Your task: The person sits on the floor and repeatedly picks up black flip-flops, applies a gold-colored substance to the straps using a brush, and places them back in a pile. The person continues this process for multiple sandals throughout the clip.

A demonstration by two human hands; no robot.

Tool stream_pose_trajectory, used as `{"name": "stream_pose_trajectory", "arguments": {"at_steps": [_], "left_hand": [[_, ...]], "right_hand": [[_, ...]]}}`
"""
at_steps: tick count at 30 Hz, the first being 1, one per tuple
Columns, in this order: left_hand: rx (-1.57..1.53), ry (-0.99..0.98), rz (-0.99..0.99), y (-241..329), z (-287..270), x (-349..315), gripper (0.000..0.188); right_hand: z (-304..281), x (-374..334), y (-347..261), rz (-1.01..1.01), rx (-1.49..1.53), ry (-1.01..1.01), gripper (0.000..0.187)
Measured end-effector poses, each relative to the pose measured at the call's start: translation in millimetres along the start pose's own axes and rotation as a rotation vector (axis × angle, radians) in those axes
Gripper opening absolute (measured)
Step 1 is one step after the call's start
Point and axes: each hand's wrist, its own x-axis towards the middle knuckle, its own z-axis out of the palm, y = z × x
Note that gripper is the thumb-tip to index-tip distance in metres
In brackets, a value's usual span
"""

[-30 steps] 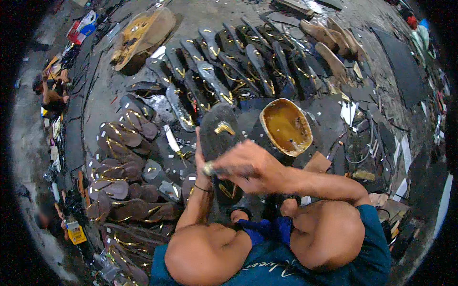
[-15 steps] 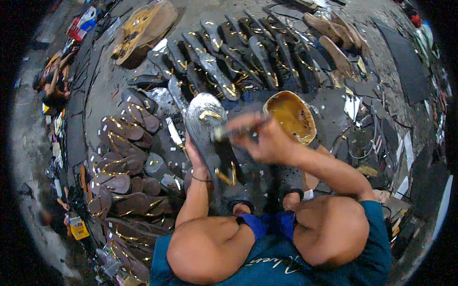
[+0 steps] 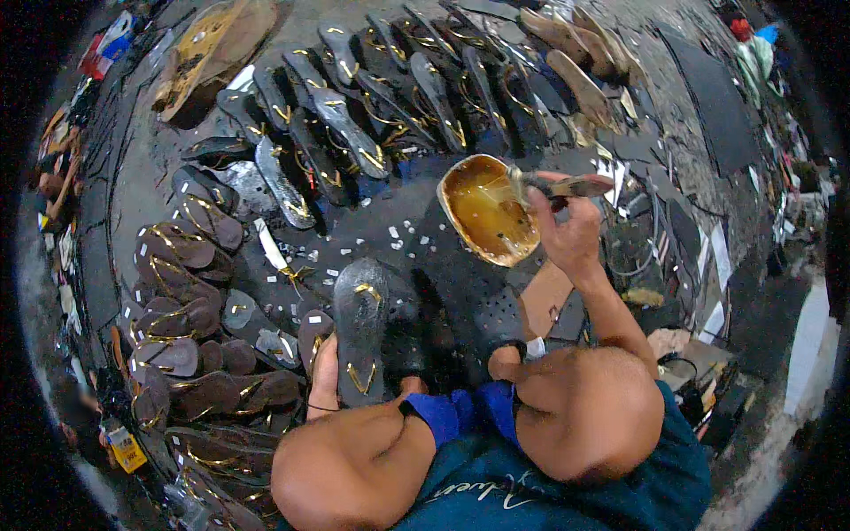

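My left hand (image 3: pixel 325 376) is closed on the left edge of a dark shoe sole (image 3: pixel 361 323), holding it above my left foot. The sole's upper part looks wet and shiny, and gold strap ends show at both its ends. In my right hand (image 3: pixel 571 237) is a brush (image 3: pixel 574 185), gripped by its handle, with the pale bristles over the right rim of a glue container (image 3: pixel 445 205). Thin strands run from the bristles toward the amber, glue-like liquid. The container stands on the ground beyond my right foot.
Rows of dark soles with gold straps (image 3: pixel 350 133) lie ahead. Brown soles (image 3: pixel 181 319) pile up on the left. A white-bladed knife (image 3: pixel 271 246) rests between them and the held sole. Wooden shoe lasts (image 3: pixel 580 84) lie far right, and scraps (image 3: pixel 713 323) litter the right side.
My right hand has moved the brush from the held sole to the glue container. The sole has come down nearer my knees in my left hand, and the view has shifted.
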Motion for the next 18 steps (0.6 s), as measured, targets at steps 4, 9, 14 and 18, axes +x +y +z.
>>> {"name": "stream_pose_trajectory", "arguments": {"at_steps": [4, 9, 14, 18], "left_hand": [[-0.029, -0.054, -0.095, -4.7, 1.7, -11.5, 0.044], [-0.037, -0.173, -0.136, 20.6, 21.4, 0.1, 0.04], [-0.158, -0.435, -0.085, 34.3, 107.5, 44.8, 0.044], [-0.314, -0.648, -0.074, 45.3, 114.8, 28.8, 0.049]], "right_hand": [[-36.3, -51.3, 49.3, 0.08, -0.526, -0.608, 0.026], [-39.3, -29.9, 12.1, 0.558, 0.511, -0.556, 0.03], [18.1, 8.5, -86.0, 0.119, 0.815, -0.569, 0.024], [81.6, 26.2, -108.8, -0.499, 0.63, -0.372, 0.025]]}}
